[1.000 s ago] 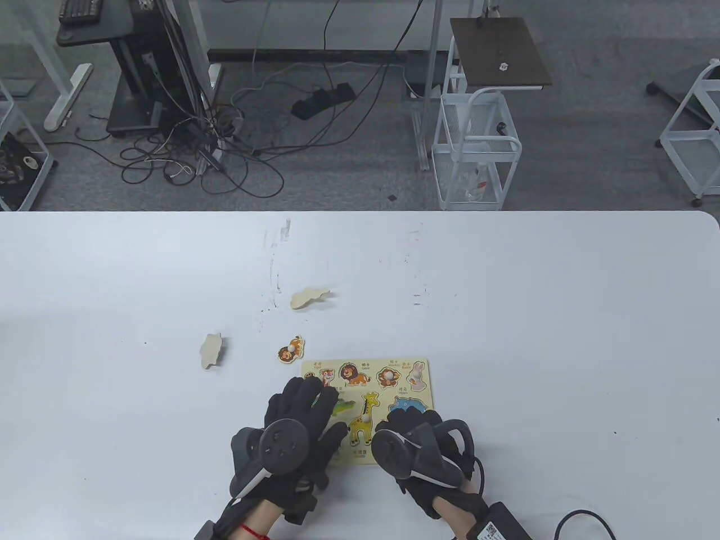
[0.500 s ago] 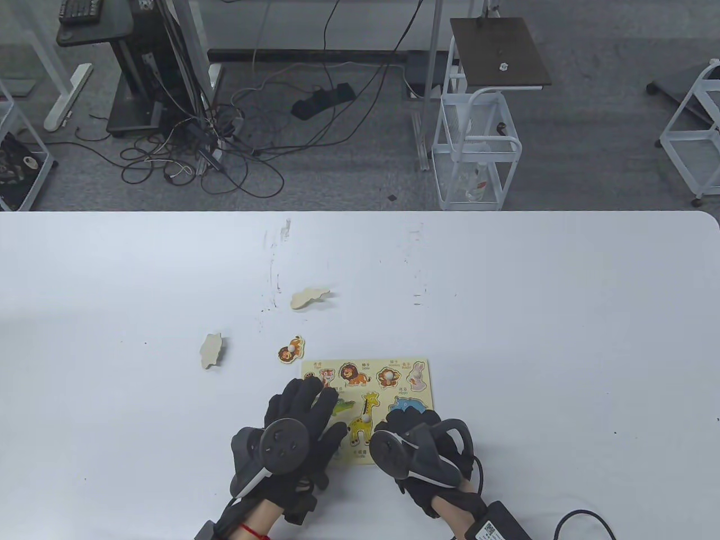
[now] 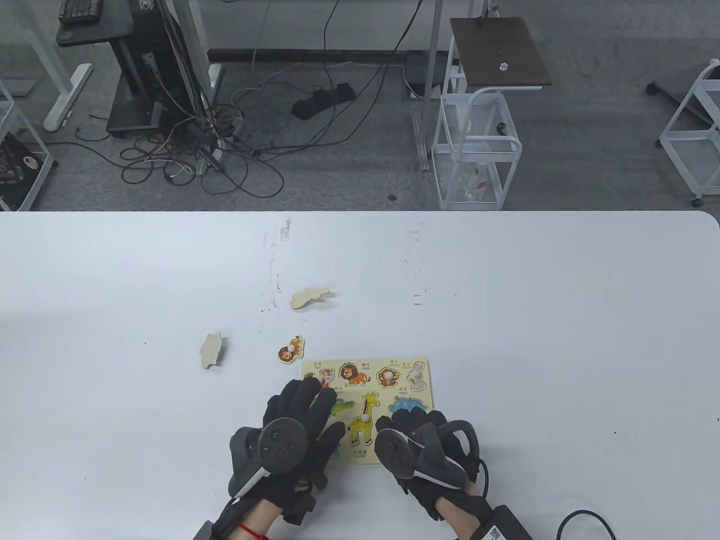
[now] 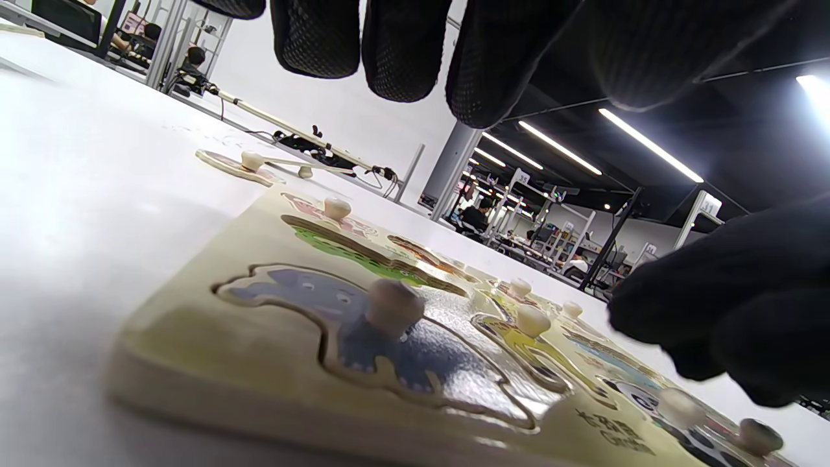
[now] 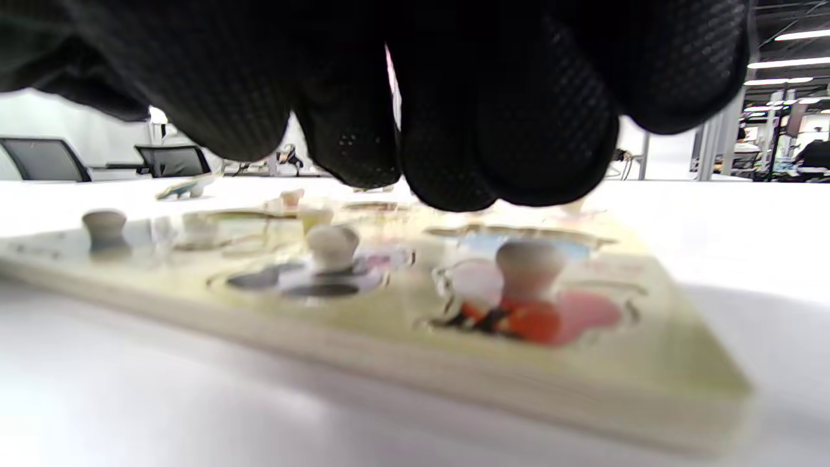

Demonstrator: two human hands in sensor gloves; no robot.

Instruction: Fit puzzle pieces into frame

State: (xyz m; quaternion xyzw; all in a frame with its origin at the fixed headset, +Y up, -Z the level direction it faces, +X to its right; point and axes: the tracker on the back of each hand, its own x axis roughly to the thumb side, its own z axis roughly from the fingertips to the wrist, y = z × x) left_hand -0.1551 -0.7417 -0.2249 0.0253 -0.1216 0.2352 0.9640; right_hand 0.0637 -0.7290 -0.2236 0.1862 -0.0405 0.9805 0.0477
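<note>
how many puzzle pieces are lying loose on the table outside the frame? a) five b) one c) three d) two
c: the table view shows three pieces off the frame: a plain wooden piece farthest away, a second plain wooden piece to the left, and a printed animal piece with a white knob just beyond the frame's far left corner.
</note>
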